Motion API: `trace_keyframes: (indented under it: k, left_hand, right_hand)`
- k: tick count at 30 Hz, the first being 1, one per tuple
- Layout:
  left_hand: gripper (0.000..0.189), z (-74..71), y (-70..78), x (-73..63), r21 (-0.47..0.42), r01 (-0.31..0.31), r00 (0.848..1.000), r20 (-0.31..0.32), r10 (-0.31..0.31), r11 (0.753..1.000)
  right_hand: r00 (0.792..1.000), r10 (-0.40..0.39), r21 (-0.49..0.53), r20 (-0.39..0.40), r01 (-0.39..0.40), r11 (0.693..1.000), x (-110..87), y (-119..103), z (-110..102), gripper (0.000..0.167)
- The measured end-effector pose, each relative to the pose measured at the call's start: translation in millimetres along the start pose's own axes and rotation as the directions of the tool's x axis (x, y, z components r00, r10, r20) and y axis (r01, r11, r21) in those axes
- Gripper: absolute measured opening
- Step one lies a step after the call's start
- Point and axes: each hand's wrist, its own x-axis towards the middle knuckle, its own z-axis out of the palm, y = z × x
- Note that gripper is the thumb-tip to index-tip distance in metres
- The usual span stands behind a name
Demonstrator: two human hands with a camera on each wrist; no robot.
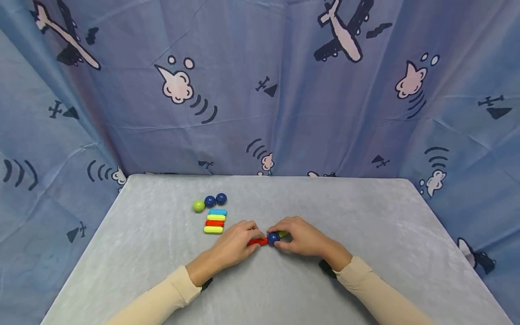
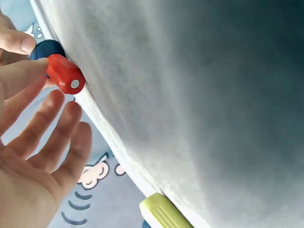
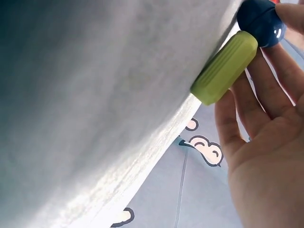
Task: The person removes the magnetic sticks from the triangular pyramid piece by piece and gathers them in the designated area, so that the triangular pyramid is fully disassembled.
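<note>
Near the middle of the table, my left hand (image 1: 237, 239) pinches a red rod (image 2: 66, 76) between thumb and forefinger. A pale round dot shows on the rod's free end in the left wrist view. My right hand (image 1: 302, 237) grips a dark blue ball (image 1: 273, 238) between thumb and fingers. The red rod's other end meets this ball. On the ball's opposite side sits a yellow-green ribbed rod (image 3: 225, 66), touching it and lying below the right palm. In the head view the right fingers hide most of that rod.
Left of the hands lie a light blue rod (image 1: 217, 212), two yellow-green rods (image 1: 213, 230) and a red rod (image 1: 214, 223) in a stack-like row. Behind them are a green ball (image 1: 198, 206) and two dark blue balls (image 1: 221, 199). A printed curtain (image 1: 243, 90) hangs behind the grey table (image 1: 345, 203).
</note>
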Motion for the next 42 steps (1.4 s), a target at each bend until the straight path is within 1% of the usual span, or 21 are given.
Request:
trace_keyframes:
  k: [5, 9, 13, 19, 23, 25, 29, 33, 36, 42]
  left_hand:
    - [0.018, 3.7, -1.5, -0.5, -0.034, 0.012, 1.0, 0.007, -0.012, 0.999]
    - [0.019, 5.1, -3.4, -0.7, -0.07, 0.043, 0.999, 0.018, -0.042, 0.997]
    - [0.018, 6.1, -4.1, -1.6, -0.07, 0.057, 0.998, 0.037, -0.055, 0.996]
    - [0.02, 6.8, -6.2, -4.7, -0.072, 0.07, 0.997, 0.043, -0.067, 0.995]
    - [0.024, 5.4, -7.7, -6.9, -0.078, 0.088, 0.995, 0.057, -0.084, 0.993]
    - [0.023, 4.2, -8.7, -8.4, -0.085, 0.1, 0.994, 0.062, -0.095, 0.991]
    - [0.018, 0.1, -12.0, -12.7, -0.094, 0.122, 0.992, 0.051, -0.118, 0.988]
    - [0.015, -6.6, -16.6, -19.0, -0.093, 0.158, 0.987, 0.033, -0.156, 0.983]
    - [0.015, -12.2, -20.3, -24.8, -0.101, 0.196, 0.98, 0.041, -0.193, 0.975]
    - [0.018, -23.9, -30.5, -39.7, -0.115, 0.268, 0.963, 0.047, -0.264, 0.957]
  right_hand:
    - [1.0, 0.015, 0.012, 0.001, -0.015, 1.0, -1.5, 1, 1, 0.034]
    - [1.0, 0.015, 0.01, 0.0, -0.015, 1.0, -1.0, 1, 1, 0.035]
    - [1.0, 0.021, 0.018, 0.002, -0.022, 1.0, -1.1, 2, 2, 0.035]
    - [0.999, 0.042, 0.021, 0.011, -0.042, 0.999, -0.6, 1, 4, 0.035]
    - [0.998, 0.054, 0.022, 0.022, -0.054, 0.998, -1.7, 1, 4, 0.035]
    - [0.998, 0.053, 0.025, 0.019, -0.053, 0.998, -1.9, 1, 4, 0.035]
    - [0.999, 0.039, 0.03, 0.003, -0.039, 0.999, -1.5, 2, 3, 0.035]
    - [1.0, 0.016, 0.026, -0.016, -0.016, 1.0, -1.1, 4, 4, 0.034]
    - [1.0, 0.013, 0.021, -0.018, -0.012, 1.0, -1.3, 5, 4, 0.033]
    - [0.999, 0.032, 0.036, 0.003, -0.032, 0.999, -2.9, 4, 4, 0.034]
